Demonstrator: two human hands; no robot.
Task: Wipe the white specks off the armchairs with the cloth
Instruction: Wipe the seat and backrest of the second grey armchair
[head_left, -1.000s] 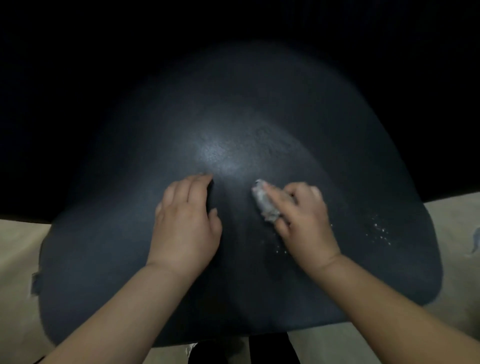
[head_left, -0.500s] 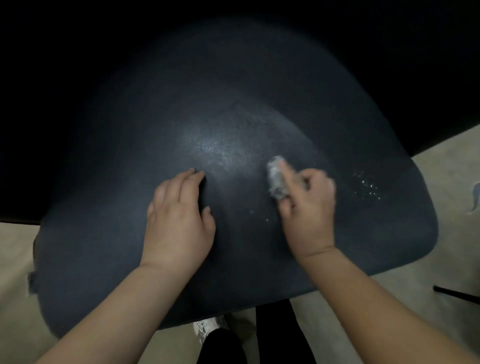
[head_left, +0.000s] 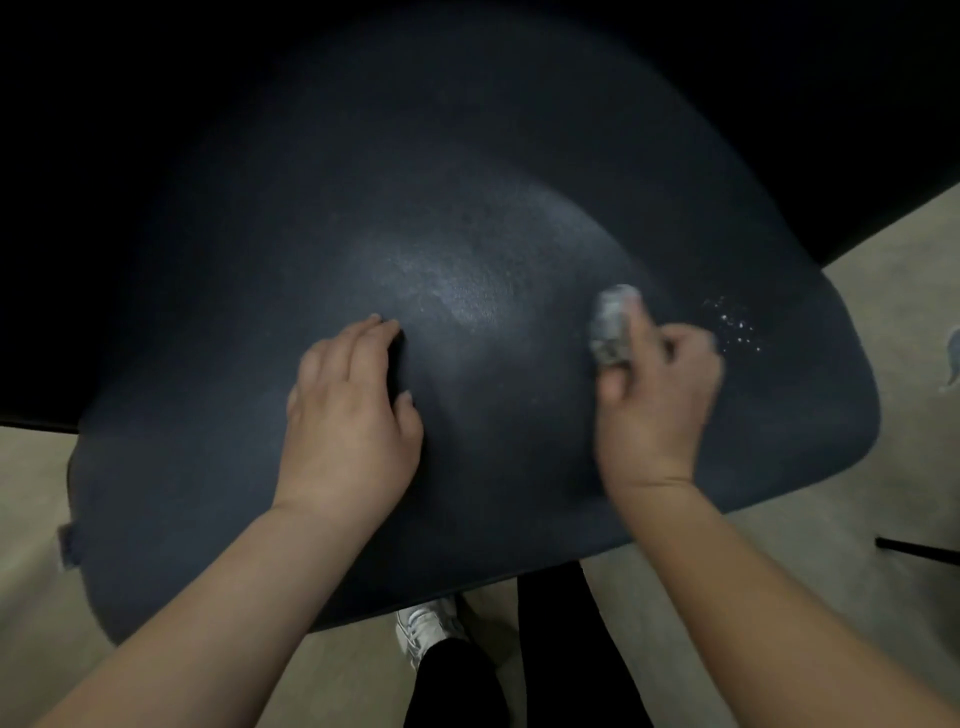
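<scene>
A dark blue armchair cushion (head_left: 467, 182) fills most of the view. My right hand (head_left: 657, 400) grips a small wadded grey cloth (head_left: 613, 325) and holds it against the cushion right of the middle; the hand is blurred. A patch of white specks (head_left: 735, 325) lies on the cushion just right of that hand, near the right edge. My left hand (head_left: 348, 410) rests flat on the cushion left of centre, fingers straight and together.
Beige floor (head_left: 857, 415) shows to the right, left and below the cushion. My legs in black trousers (head_left: 561, 649) and a white shoe (head_left: 421, 629) stand under the front edge. A thin black bar (head_left: 917, 548) lies on the floor at the right.
My right hand has carried the cloth rightward across the cushion, closer to the patch of specks. The specks that lay by that hand no longer show. My left hand stays put.
</scene>
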